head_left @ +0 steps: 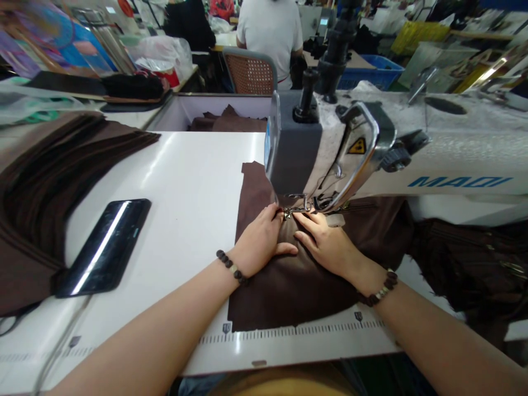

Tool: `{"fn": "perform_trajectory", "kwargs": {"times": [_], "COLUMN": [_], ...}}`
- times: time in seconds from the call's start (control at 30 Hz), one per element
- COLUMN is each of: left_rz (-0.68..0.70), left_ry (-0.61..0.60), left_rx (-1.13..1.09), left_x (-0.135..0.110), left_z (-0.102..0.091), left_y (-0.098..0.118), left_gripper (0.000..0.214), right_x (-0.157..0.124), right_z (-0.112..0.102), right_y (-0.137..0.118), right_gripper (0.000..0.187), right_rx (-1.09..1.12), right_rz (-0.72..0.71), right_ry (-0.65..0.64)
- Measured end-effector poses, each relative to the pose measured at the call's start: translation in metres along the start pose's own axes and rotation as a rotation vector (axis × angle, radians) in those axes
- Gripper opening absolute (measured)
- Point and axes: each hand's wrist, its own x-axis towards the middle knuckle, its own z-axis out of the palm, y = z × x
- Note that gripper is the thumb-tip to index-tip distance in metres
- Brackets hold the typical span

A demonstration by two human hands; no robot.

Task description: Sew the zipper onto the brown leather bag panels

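Note:
A dark brown fabric panel (289, 300) lies on the white table under the head of a sewing machine (295, 143). My left hand (262, 236) rests on the panel with fingers stretched toward the presser foot (287, 213) and the thumb out to the side. To the right of the foot, my right hand (325, 242) lies on the same panel, fingers spread and pointing at the needle area. Both hands press from above. A zipper (358, 205) runs along the panel right of the needle. The needle tip is hidden.
A stack of brown fabric pieces (37, 187) and a phone (105, 247) with a cable lie at the left. More dark brown sewn pieces (474, 264) hang at the right. A bin (167, 115) with scraps sits behind the table. A person (270, 38) sits farther back.

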Motion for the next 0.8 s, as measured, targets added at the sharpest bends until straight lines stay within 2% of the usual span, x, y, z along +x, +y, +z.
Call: {"fn": "perform_trajectory", "kwargs": {"times": [0.27, 0.4, 0.5, 0.6, 0.7, 0.8], "left_rz": [-0.003, 0.021, 0.049, 0.059, 0.028, -0.005], "left_ry": [-0.016, -0.011, -0.019, -0.046, -0.047, -0.050], "left_rx": [0.010, 0.071, 0.196, 0.308, 0.328, 0.297], "left_x": [-0.001, -0.001, -0.017, -0.043, -0.061, -0.065], "left_z": [-0.001, 0.001, 0.001, 0.000, -0.002, -0.007], "left_y": [-0.001, 0.000, 0.000, -0.003, -0.009, -0.013], "left_gripper": [0.070, 0.074, 0.080, 0.087, 0.089, 0.088], "right_x": [0.001, 0.002, -0.006, -0.023, -0.040, -0.051], "right_z": [0.007, 0.004, -0.005, -0.011, -0.011, -0.007], "right_y": [0.003, 0.003, 0.004, 0.007, 0.012, 0.015], "right_gripper": [0.039, 0.038, 0.038, 0.038, 0.038, 0.039], "right_rx": [-0.029, -0.010, -0.040, -0.189, -0.345, -0.412], "right_rz": [-0.011, -0.014, -0.051, -0.055, -0.047, 0.002], "right_ry": [0.015, 0.027, 0.060, 0.105, 0.161, 0.192]}}
